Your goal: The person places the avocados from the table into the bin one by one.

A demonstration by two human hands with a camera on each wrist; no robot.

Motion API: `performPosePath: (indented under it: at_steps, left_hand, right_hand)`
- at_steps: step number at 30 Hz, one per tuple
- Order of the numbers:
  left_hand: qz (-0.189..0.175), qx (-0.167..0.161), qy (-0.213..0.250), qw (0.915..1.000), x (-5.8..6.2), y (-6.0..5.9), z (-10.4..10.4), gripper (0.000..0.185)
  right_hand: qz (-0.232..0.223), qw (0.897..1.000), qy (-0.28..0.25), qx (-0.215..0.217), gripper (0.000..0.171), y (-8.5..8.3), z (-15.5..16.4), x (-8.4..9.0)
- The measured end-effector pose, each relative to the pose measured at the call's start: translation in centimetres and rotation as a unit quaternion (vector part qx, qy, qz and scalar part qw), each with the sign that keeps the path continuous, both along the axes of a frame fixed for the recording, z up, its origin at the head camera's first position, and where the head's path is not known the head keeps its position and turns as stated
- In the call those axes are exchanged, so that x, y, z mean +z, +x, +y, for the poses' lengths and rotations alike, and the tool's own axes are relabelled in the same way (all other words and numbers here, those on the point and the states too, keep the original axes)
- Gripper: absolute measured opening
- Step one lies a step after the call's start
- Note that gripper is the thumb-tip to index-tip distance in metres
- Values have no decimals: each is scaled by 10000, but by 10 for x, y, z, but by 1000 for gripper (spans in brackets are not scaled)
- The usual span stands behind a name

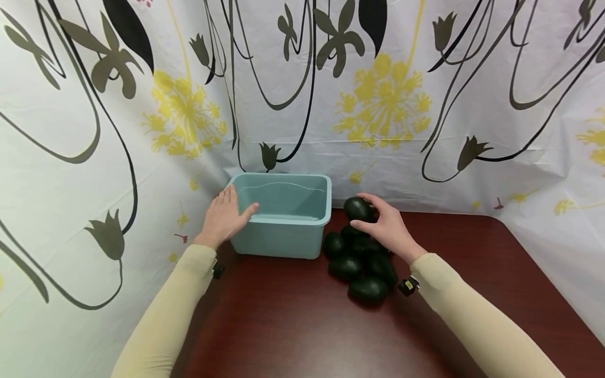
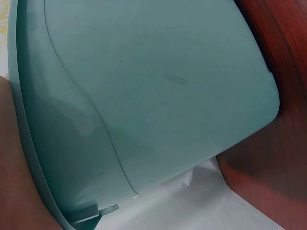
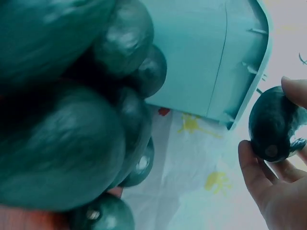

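Avocado [image 1: 357,208] gripped by right hand [image 1: 387,227]; pile [image 1: 361,265] partly hidden; left hand [image 1: 223,216] flat on bin [image 1: 283,231].

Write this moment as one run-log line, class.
left hand: rests on bin rim | right hand: holds avocado above pile | bin: looks empty

Your right hand [image 1: 389,226] grips one dark green avocado [image 1: 358,209] above the heap of avocados [image 1: 361,265] on the bench. Just left of the heap stands the pale blue tub [image 1: 283,239], upright, your left hand [image 1: 223,218] resting on its rim.
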State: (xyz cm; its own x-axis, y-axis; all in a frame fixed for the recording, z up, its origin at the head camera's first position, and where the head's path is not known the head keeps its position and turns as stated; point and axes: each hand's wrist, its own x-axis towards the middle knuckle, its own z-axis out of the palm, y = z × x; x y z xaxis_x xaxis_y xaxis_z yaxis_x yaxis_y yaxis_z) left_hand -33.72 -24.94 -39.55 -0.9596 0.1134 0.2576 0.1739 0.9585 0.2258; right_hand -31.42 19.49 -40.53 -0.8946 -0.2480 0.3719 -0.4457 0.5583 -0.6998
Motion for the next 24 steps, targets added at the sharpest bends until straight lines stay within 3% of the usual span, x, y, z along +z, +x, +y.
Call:
performPosePath:
  at_steps: [24]
  left_hand:
    - [-50,-22,-118,9999,-1,-2,-1,114]
  right_hand:
    - [-49,9970,-639,427,71,-24,-77,24]
